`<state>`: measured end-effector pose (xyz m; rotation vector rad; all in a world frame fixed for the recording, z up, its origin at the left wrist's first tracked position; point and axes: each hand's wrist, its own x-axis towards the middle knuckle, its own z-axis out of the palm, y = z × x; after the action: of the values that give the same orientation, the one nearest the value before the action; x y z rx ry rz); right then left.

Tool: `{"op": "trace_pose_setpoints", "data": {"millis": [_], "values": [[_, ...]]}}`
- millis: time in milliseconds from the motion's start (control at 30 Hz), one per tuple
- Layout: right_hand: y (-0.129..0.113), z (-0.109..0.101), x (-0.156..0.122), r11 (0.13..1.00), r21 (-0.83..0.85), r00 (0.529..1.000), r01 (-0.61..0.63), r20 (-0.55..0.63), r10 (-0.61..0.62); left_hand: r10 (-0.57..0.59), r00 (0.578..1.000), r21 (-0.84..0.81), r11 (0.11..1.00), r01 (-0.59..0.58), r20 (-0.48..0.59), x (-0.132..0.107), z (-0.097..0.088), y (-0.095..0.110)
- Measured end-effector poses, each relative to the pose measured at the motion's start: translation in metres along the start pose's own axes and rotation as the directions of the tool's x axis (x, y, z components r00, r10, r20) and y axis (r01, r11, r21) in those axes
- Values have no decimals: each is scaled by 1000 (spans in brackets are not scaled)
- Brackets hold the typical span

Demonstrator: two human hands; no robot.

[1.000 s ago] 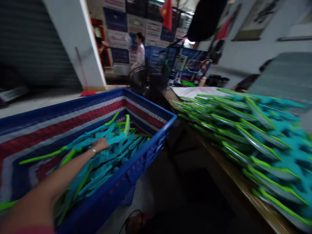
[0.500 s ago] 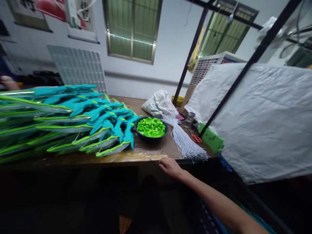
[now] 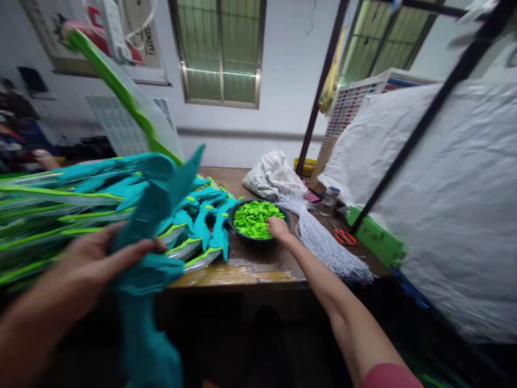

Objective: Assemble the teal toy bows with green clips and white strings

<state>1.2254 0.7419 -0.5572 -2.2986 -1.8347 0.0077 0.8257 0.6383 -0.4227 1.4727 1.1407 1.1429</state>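
Note:
My left hand (image 3: 86, 264) is wrapped round a teal plastic toy (image 3: 147, 210) with a green-edged clear wing (image 3: 133, 105) rising from it. The toy is held upright close to the camera, and blur softens its lower end. At the dark bowl (image 3: 258, 241), my right hand (image 3: 278, 228) reaches over the right side, its fingers closed and touching small green plastic pieces (image 3: 252, 215). Whether a piece is between those fingertips is hidden. Left of the bowl lies a pile of similar teal toys (image 3: 202, 223) with green-edged wings.
A bundle of white strings (image 3: 323, 242), orange-handled scissors (image 3: 345, 237) and a jar (image 3: 330, 198) lie to the right. Behind the bowl sits a white sack (image 3: 274, 175). A dark metal post (image 3: 420, 129) slants before white sheeting (image 3: 452, 215). Another person's hand (image 3: 45, 159) shows at far left.
My left hand has come into view with a teal toy in it. My right hand has moved from the table's front edge up to the pieces in the bowl.

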Motion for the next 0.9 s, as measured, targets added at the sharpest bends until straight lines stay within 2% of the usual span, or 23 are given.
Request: {"op": "trace_pose_setpoints", "data": {"millis": [100, 200, 300, 400, 533, 633, 700, 800, 900], "values": [[-10, 9, 25, 996, -85, 991, -32, 125, 43, -13, 993, -130, 991, 29, 121, 1, 5, -27], [-9, 21, 36, 989, -148, 981, 0, 194, 29, -4, 994, -298, 954, 38, 113, 3, 1, -58], [-4, 27, 42, 983, -179, 976, 40, 218, 0, -14, 998, -385, 922, 35, 55, -6, -20, -73], [-2, 28, 44, 983, -174, 979, 59, 202, -23, -11, 1000, -442, 897, 11, 2, -27, -45, -75], [-3, 24, 40, 995, -74, 992, 70, 111, -61, 28, 997, -458, 887, -60, -77, -58, -67, -77], [-5, 15, 31, 993, 83, 996, 88, -23, -86, 68, 981, -431, 891, -143, -183, -76, -73, -82], [-9, 5, 23, 973, 214, 989, 87, -133, -59, 82, 968, -422, 889, -179, -239, -86, -72, -85], [-23, -11, 11, 896, 431, 961, 109, -276, 16, 76, 953, -449, 869, -208, -293, -98, -67, -91], [-51, -23, -9, 755, 635, 952, 163, -302, 49, 39, 938, -487, 846, -214, -345, -108, -60, -96]]}}
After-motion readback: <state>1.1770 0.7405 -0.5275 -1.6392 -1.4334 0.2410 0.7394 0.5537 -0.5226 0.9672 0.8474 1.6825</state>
